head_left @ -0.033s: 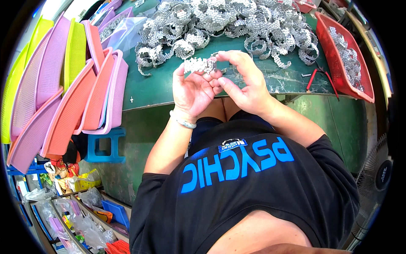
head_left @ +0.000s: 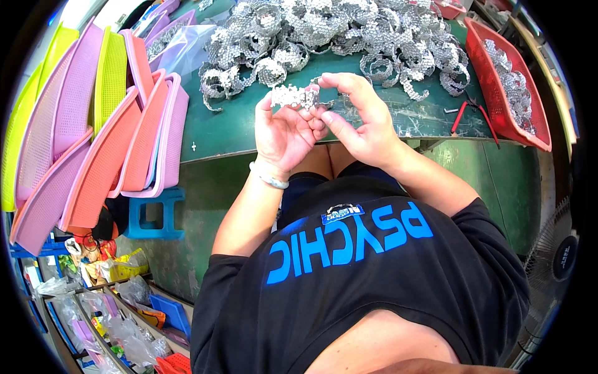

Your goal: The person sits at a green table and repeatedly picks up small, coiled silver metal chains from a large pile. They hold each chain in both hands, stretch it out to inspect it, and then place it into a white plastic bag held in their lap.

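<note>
A short silver band of linked metal pieces (head_left: 289, 96) is held up over the near edge of the green table. My left hand (head_left: 281, 137), palm up, is closed on it, with the thumb at its left end and the fingers curled beneath. At its right end my right hand (head_left: 364, 121) grips the band with index finger and thumb bent round it. Part of that end is hidden by the fingers. Beyond both hands lies a big heap of curled silver link strips (head_left: 336, 28).
The green table (head_left: 230, 128) carries red-handled pliers (head_left: 460, 117) and a red basket of strips (head_left: 541, 128) on the right. Stacked plastic baskets (head_left: 103, 165) crowd the left, near a blue stool (head_left: 156, 215). A fan (head_left: 564, 255) stands at the right.
</note>
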`<state>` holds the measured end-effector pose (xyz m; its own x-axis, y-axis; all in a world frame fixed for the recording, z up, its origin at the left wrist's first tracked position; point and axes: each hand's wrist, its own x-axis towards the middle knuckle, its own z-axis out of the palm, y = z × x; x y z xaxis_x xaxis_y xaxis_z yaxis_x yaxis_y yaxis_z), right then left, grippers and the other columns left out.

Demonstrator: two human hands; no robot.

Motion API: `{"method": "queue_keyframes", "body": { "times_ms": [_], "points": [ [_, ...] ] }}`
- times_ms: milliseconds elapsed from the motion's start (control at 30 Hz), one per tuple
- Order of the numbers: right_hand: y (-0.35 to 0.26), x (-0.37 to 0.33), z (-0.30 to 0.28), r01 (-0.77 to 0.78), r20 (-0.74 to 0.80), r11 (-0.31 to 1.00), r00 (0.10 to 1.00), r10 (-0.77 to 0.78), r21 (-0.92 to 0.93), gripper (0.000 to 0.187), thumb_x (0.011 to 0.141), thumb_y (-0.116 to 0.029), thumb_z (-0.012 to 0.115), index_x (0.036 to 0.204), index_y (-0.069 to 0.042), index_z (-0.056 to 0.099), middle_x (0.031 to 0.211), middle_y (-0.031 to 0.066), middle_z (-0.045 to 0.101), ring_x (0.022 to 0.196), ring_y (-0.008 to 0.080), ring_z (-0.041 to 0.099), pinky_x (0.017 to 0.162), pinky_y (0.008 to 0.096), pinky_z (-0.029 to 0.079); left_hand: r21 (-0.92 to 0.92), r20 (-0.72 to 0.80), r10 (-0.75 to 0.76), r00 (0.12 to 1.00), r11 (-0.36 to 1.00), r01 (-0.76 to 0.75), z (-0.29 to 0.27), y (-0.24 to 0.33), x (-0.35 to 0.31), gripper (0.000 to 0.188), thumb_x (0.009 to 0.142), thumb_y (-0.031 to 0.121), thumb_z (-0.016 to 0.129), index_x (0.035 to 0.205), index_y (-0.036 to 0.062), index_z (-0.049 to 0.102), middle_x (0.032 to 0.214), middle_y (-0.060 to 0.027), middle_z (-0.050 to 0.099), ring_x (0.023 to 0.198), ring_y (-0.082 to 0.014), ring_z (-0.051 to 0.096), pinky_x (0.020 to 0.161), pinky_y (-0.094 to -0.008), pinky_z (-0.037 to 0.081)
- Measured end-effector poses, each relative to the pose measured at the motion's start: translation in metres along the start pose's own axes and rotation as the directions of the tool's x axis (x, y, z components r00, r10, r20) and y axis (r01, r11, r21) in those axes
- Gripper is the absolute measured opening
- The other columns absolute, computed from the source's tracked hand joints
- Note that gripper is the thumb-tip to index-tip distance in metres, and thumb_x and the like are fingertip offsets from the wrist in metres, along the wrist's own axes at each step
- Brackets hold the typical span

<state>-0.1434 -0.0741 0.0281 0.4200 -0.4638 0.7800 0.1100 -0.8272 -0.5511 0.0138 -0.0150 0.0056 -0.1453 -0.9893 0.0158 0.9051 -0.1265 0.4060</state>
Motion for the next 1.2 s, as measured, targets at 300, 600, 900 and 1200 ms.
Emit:
{"method": "queue_keyframes", "body": {
  "times_ms": [300, 600, 900, 1200],
  "points": [
    [0.008, 0.002, 0.000, -0.206, 0.043, 0.952, 0.978, 0.202, 0.225, 0.037, 0.080, -0.005, 0.059, 0.117, -0.004, 0.053, 0.108, 0.0098, 0.058, 0.098, 0.0188, 0.056, 0.082, 0.0290, 0.044, 0.130, -0.072, -0.127, 0.989, 0.982, 0.136, -0.004, 0.002, -0.001, 0.065, 0.085, 0.061, 0.030, 0.099, 0.0041, 0.059, 0.066, -0.0057, 0.056, 0.058, -0.0180, 0.048, 0.051, -0.0273, 0.033],
    [0.008, 0.000, 0.000, -0.297, 0.187, 0.919, 0.949, 0.254, 0.260, 0.037, 0.085, 0.000, 0.051, 0.122, -0.001, 0.048, 0.117, 0.0100, 0.054, 0.109, 0.0170, 0.050, 0.088, 0.0291, 0.042, 0.095, -0.051, -0.169, 0.984, 0.980, 0.174, -0.004, 0.003, -0.003, 0.063, 0.085, 0.062, 0.026, 0.095, 0.0069, 0.056, 0.064, -0.0052, 0.053, 0.056, -0.0155, 0.047, 0.048, -0.0266, 0.032],
    [0.012, -0.004, 0.003, -0.274, 0.139, 0.917, 0.960, 0.243, 0.290, 0.036, 0.082, -0.004, 0.057, 0.118, -0.001, 0.051, 0.108, 0.0098, 0.058, 0.097, 0.0166, 0.054, 0.081, 0.0283, 0.045, 0.034, -0.057, -0.186, 0.981, 0.982, 0.188, 0.001, -0.001, -0.004, 0.063, 0.088, 0.060, 0.025, 0.097, 0.0054, 0.056, 0.061, -0.0071, 0.052, 0.049, -0.0149, 0.039, 0.048, -0.0270, 0.029],
    [0.012, -0.004, 0.003, -0.292, 0.145, 0.913, 0.955, 0.260, 0.286, 0.037, 0.082, -0.004, 0.057, 0.118, -0.002, 0.051, 0.107, 0.0093, 0.058, 0.096, 0.0155, 0.054, 0.081, 0.0277, 0.045, 0.009, -0.019, -0.220, 0.975, 0.975, 0.220, -0.006, -0.001, -0.004, 0.063, 0.088, 0.060, 0.025, 0.101, 0.0054, 0.055, 0.064, -0.0091, 0.054, 0.050, -0.0170, 0.041, 0.049, -0.0284, 0.031]
  ]
}}
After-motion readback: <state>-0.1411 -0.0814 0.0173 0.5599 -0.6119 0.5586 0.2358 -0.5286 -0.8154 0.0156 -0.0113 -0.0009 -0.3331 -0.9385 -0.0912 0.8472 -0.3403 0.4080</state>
